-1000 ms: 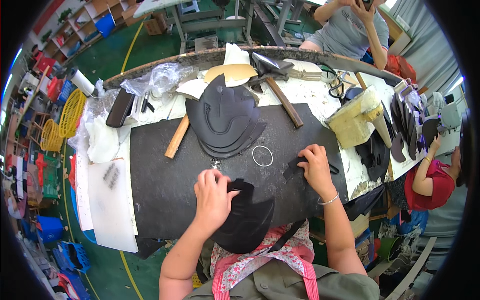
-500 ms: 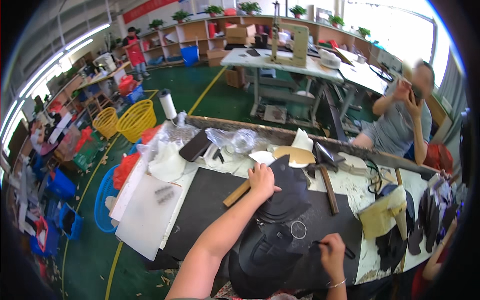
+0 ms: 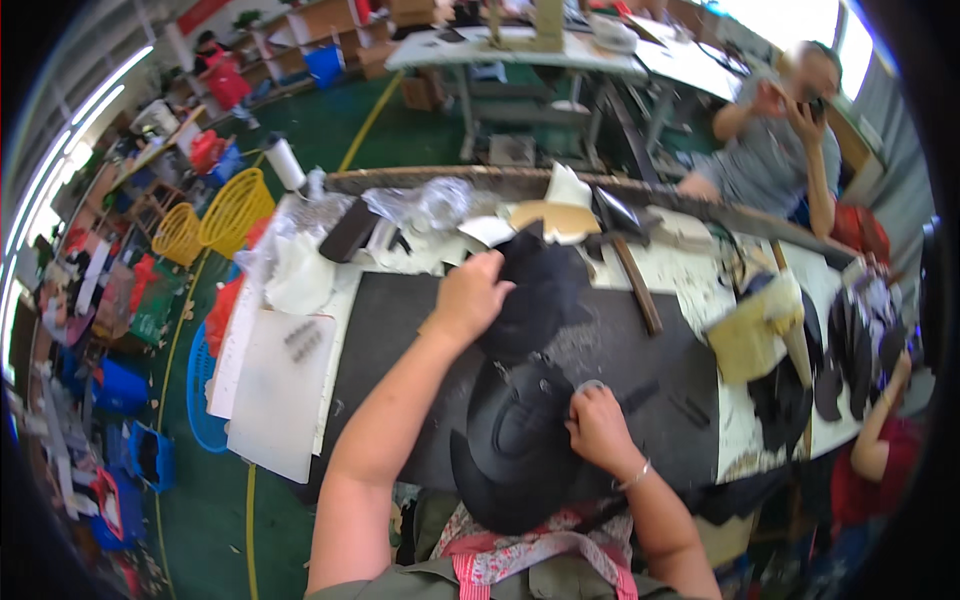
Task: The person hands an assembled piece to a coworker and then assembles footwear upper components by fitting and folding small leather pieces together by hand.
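In the head view, you appear to be handling the upper black pieces (image 3: 540, 300) at mid-table, your left hand (image 3: 468, 298) pinching their left edge; your right hand (image 3: 604, 430) is resting by the lower black piece (image 3: 515, 440), its hold impossible to tell. The next move seems to be calling for a steady left pinch; the lower piece is overhanging the near edge of the table (image 3: 735, 428), bare mat (image 3: 385, 325) lying toward the left.

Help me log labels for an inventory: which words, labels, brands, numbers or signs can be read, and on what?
None can be read.
White board at left: rows of dark marks, too blurred to make out.
Red strip, upper left: cut off by the picture's rim, nothing legible.
Grey shirt, upper right: any print too blurred.
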{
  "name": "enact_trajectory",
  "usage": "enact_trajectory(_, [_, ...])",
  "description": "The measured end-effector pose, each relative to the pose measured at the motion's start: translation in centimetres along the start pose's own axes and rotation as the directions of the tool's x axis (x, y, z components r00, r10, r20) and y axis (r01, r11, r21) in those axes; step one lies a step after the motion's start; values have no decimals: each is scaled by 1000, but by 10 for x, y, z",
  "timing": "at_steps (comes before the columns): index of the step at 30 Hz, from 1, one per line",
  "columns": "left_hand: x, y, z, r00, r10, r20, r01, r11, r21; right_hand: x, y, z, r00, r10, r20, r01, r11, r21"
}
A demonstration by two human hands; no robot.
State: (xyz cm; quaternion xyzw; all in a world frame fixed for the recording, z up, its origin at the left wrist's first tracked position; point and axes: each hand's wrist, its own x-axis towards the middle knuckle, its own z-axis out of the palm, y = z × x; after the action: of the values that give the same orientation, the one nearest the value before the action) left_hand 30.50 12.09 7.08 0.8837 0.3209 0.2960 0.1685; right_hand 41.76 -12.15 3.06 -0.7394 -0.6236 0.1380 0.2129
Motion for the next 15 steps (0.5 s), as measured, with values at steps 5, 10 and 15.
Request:
enact_trajectory(5, [-3,-33,22,994,-104,37,94,975,203,-4,-9,1,997,76,3,-76,992,102])
enact_trajectory(10, [5,-13,27,937,-349,4,301,815,494,-3,-7,6,989,120,-82,-119,993,19])
enact_trajectory(15, [21,-33,22,751,-557,355,551,825,129,11,-12,10,956,275,-97,-257,952,166])
